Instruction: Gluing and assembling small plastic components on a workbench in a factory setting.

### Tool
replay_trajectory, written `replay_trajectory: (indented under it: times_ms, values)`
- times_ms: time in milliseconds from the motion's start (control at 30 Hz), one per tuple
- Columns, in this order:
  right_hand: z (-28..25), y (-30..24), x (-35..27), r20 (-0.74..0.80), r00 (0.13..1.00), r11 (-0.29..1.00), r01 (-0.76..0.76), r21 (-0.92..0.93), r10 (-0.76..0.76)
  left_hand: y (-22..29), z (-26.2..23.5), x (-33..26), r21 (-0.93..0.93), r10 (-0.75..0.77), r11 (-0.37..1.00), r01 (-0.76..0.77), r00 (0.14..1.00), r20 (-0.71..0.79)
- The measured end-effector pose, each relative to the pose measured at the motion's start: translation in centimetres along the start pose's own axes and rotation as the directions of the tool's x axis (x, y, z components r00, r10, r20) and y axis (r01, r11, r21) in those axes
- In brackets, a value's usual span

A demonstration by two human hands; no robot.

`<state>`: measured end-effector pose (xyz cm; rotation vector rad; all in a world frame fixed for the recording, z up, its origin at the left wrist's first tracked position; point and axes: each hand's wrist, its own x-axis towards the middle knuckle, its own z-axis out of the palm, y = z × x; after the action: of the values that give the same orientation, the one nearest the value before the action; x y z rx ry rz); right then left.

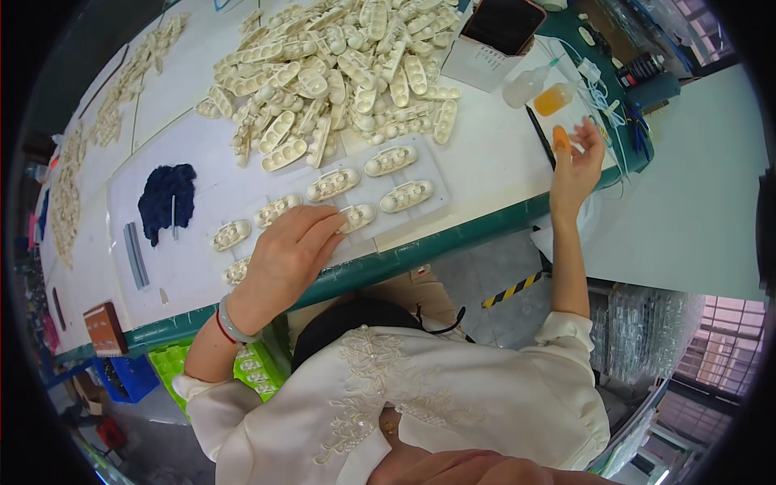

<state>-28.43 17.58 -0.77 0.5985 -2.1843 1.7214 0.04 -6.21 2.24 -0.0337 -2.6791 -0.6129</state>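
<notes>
My left hand (293,252) reaches over a pale jig plate (432,166), its fingers bent together and gripping the left end of a cream pod-shaped plastic piece (357,217). Several similar pieces with small round bumps sit in two rows on the plate; the hand and wrist partly cover the near row. My right hand (577,162) is raised at the right edge of the table, its fingers loosely bent and apart. An orange finger cot (561,139) covers one of its digits. Just beyond it stand a bottle of orange liquid (554,99) and a clear needle-tipped bottle (527,85).
A large heap of loose cream pod shells (339,73) covers the far middle. To the left lie a dark blue cloth (166,198), a grey strip (136,255) and a brown box (105,330). A phone (505,24) rests on a white box; cables (602,97) tangle at right.
</notes>
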Motion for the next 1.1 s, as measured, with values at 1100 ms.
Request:
replay_trajectory:
  times_ms: [1100]
  values:
    - [2.8,-0.8,2.7,0.165,0.986,0.985,0.019,-0.169,0.009,-0.3,-0.5,1.8,-0.123,-0.098,0.986,0.113,0.988,0.118]
